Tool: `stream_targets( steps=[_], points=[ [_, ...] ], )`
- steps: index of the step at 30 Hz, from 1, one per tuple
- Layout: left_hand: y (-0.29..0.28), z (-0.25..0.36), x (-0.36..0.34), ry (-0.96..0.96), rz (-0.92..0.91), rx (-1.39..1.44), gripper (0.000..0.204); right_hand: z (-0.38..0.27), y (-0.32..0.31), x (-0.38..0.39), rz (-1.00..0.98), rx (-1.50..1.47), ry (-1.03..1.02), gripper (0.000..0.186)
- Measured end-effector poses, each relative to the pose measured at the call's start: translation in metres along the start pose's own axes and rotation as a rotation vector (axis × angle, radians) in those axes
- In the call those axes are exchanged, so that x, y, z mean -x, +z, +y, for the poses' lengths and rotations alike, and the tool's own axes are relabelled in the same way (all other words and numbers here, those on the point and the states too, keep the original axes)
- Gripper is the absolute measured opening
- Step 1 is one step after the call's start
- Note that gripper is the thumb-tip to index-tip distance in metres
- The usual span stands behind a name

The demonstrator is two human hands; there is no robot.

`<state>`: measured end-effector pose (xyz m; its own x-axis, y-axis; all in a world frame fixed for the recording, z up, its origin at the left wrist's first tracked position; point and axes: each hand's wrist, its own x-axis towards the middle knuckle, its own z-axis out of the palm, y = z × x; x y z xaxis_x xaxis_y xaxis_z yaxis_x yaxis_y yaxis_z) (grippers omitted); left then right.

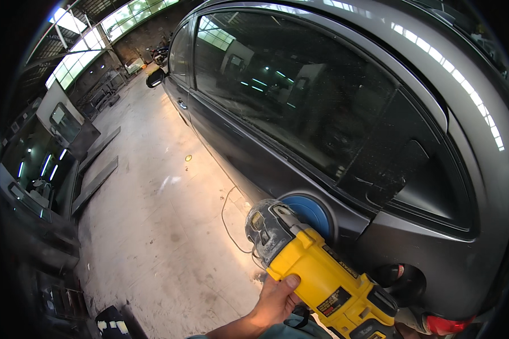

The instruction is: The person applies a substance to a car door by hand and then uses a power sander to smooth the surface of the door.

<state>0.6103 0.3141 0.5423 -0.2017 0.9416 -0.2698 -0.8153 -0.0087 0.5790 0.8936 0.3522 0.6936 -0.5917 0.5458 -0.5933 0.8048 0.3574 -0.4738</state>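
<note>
My left hand [278,302] grips the body of a yellow and black cordless polisher [314,271] at the lower centre, thumb on the yellow casing. Its round blue pad [308,206] lies against the dark grey car door [254,164], low by the rear edge below the window. A sliver of my right hand [406,330] shows behind the tool's base at the bottom right, its fingers hidden. Beside the tool are the car's rear side panel [447,254], a round dark recess [407,287] in it and a red tail light [447,324].
The concrete floor [141,214] runs along the car, with a thin cable [227,220] on it. Along the left stand loose panels with glass [62,118] and long metal ramps or beams [96,186]. Clutter [152,56] lies at the far end, below windows.
</note>
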Motion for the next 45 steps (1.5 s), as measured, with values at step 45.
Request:
stream_targets(
  steps=[45],
  points=[
    [-0.141, 0.112, -0.103, -0.092, -0.344, -0.534, 0.068, -0.087, 0.273, -0.255, 0.707, -0.514, 0.171, 0.068]
  ],
)
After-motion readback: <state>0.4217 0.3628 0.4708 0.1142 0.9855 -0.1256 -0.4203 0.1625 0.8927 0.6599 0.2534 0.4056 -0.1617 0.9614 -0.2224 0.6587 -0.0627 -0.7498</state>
